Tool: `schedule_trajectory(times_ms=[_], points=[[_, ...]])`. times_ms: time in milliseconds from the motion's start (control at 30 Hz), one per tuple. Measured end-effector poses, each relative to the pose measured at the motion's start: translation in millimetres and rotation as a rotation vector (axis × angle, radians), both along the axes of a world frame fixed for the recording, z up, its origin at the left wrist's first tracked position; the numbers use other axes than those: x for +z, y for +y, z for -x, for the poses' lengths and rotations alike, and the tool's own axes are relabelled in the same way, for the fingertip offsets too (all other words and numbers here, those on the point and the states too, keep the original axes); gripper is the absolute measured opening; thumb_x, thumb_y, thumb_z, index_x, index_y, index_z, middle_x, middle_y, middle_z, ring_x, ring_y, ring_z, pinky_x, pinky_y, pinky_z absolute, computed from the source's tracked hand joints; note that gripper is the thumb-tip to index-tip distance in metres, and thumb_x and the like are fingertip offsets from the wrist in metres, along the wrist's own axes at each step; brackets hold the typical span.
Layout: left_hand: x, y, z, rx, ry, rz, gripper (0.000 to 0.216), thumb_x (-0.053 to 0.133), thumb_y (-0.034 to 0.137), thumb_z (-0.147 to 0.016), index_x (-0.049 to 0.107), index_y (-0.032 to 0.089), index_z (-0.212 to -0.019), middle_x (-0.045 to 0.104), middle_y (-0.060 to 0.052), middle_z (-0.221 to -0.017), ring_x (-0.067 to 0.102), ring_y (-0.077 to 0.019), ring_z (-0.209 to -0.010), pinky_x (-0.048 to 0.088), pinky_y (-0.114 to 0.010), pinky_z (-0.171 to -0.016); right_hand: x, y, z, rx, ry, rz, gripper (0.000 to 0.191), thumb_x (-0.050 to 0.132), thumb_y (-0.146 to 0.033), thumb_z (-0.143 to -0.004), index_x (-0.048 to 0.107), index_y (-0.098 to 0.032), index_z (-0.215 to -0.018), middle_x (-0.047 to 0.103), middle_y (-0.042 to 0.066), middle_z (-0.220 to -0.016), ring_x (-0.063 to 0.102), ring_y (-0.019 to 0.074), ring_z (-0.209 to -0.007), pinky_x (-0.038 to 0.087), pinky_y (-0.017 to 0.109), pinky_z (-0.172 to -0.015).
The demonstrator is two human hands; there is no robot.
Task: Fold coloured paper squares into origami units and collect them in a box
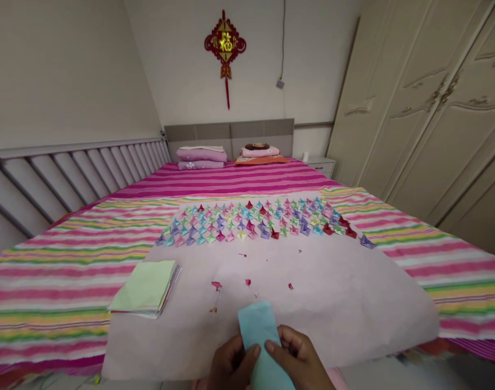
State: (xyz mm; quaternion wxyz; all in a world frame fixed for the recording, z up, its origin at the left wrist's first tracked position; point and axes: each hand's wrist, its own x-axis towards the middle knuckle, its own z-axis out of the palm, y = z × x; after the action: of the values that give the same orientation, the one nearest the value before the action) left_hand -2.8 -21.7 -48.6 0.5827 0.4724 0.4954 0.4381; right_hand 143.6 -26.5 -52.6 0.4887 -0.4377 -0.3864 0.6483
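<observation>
A light blue sheet of folding paper [260,324], folded into a long strip, is held upright and slightly tilted at the bottom centre. My left hand [233,364] pinches its left side, thumb on the front face. From the right, my right hand [298,357] grips the same paper, its thumb pressed near the left thumb. Beyond the hands, a large pale sheet [332,292] covers part of the bed. Rows of several small folded paper pieces [251,227] in many colours lie along its far side. A stack of square paper [145,287], pale green on top, sits at its left.
Small red scraps [217,285] are scattered on the pale sheet. The bed has a striped cover [60,271], with folded purple bedding [201,157] and pink bedding [260,151] by the headboard [198,134]. A slatted rail [80,179] runs along the left; a wardrobe [418,119] stands right.
</observation>
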Motion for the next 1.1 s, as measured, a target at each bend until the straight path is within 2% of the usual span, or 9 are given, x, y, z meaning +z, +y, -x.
schedule_trajectory(times_ms=[400, 700, 933, 1100], points=[[-3.6, -1.6, 1.2, 0.017, 0.027, 0.003, 0.055, 0.063, 0.07, -0.062, 0.054, 0.015, -0.058, 0.035, 0.005, -0.05, 0.03, -0.009, -0.048, 0.023, -0.022, -0.046, 0.5, -1.7, 1.9, 0.006, 0.113, 0.022, 0.038, 0.078, -0.049, -0.063, 0.06, -0.015, -0.067, 0.048, -0.004, -0.056, 0.041, 0.0087, -0.051, 0.034, 0.022, -0.051], [-2.9, -2.1, 2.9, 0.021, 0.037, -0.008, 0.054, 0.062, 0.068, -0.065, 0.058, 0.015, -0.061, 0.037, 0.005, -0.05, 0.031, -0.0089, -0.048, 0.024, -0.021, -0.046, -3.4, -1.0, 3.0, -0.047, 0.088, 0.025, 0.039, 0.078, -0.05, -0.062, 0.058, -0.016, -0.064, 0.045, -0.005, -0.055, 0.04, 0.0091, -0.051, 0.034, 0.022, -0.05], [-5.9, -2.4, 2.6, 0.007, 0.018, 0.019, 0.055, 0.061, 0.069, -0.064, 0.056, 0.015, -0.062, 0.037, 0.005, -0.051, 0.031, -0.0091, -0.049, 0.023, -0.021, -0.046, -2.1, -2.0, 1.0, -0.024, 0.067, 0.015, 0.037, 0.077, -0.048, -0.064, 0.058, -0.016, -0.064, 0.045, -0.005, -0.056, 0.041, 0.0095, -0.052, 0.034, 0.022, -0.051], [-2.6, -2.2, 3.1, 0.013, 0.033, 0.009, 0.056, 0.061, 0.07, -0.063, 0.057, 0.015, -0.062, 0.036, 0.006, -0.05, 0.03, -0.0086, -0.048, 0.023, -0.021, -0.045, -10.0, 0.5, 4.6, -0.068, 0.076, 0.04, 0.041, 0.079, -0.05, -0.059, 0.055, -0.017, -0.061, 0.044, -0.005, -0.054, 0.038, 0.0088, -0.05, 0.032, 0.022, -0.048]])
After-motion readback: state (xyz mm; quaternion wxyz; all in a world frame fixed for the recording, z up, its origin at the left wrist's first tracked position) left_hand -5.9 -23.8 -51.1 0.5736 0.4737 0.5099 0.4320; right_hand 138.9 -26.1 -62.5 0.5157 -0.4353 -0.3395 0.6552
